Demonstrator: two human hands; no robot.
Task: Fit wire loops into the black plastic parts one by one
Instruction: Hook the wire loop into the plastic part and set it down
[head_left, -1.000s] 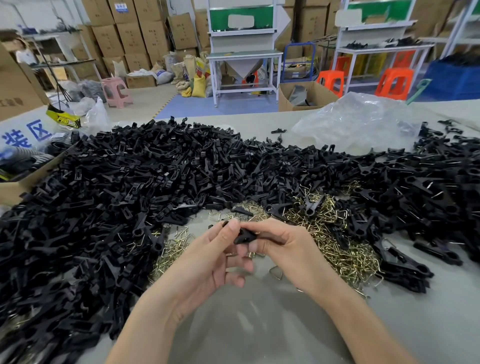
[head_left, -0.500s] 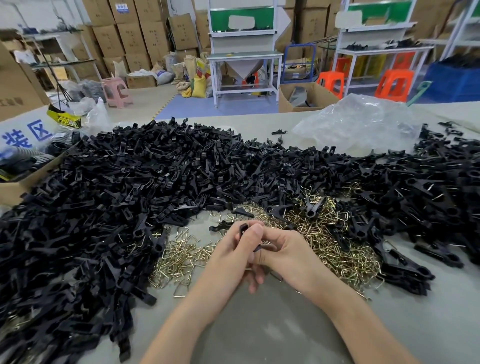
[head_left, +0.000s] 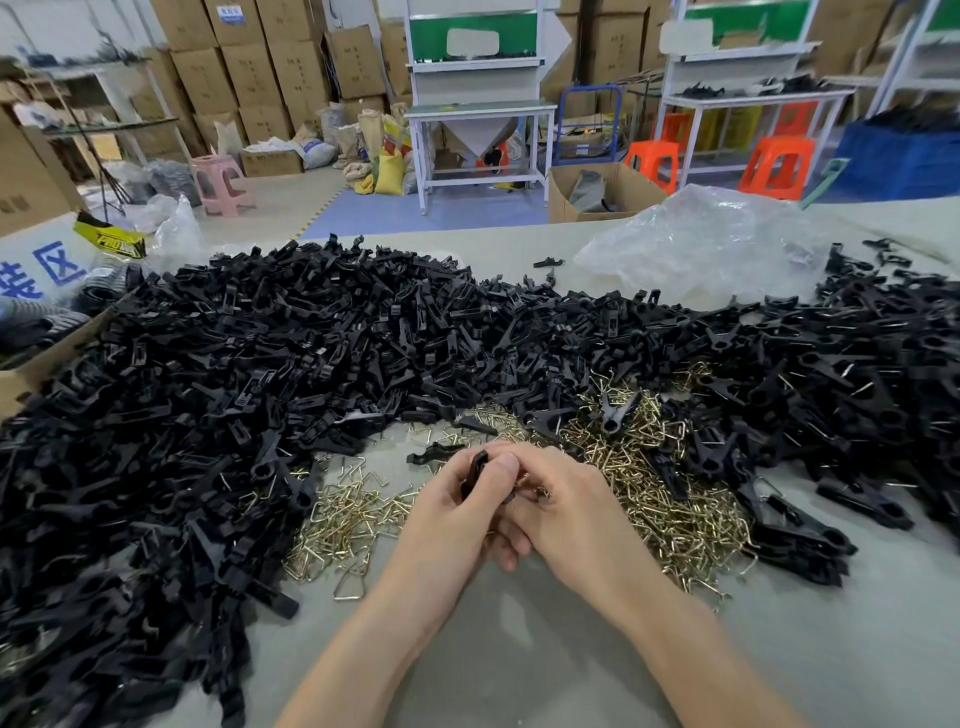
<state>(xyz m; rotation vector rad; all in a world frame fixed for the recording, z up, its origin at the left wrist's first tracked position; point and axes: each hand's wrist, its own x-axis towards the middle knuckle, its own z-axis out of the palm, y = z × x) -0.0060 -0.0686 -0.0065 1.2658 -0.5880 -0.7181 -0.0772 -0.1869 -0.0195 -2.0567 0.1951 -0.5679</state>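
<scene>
My left hand (head_left: 447, 519) and my right hand (head_left: 566, 514) meet at the table's middle, fingers curled together round one black plastic part (head_left: 475, 470) that stands nearly upright between them. A bit of brass wire loop (head_left: 540, 489) shows at my right fingers; how it sits in the part is hidden. Loose brass wire loops (head_left: 670, 499) lie in a heap right of my hands and more wire loops (head_left: 343, 519) lie to the left. A huge pile of black plastic parts (head_left: 260, 374) spreads across the table behind and to both sides.
A crumpled clear plastic bag (head_left: 711, 244) lies at the back right of the grey table (head_left: 519, 665). A cardboard box (head_left: 31, 374) stands at the left edge. Beyond the table are workbenches, stools and stacked cartons.
My hands have drawn closer together and the black part has turned from lying across my fingers to standing upright. The view has shifted slightly, showing more wire loops on the left.
</scene>
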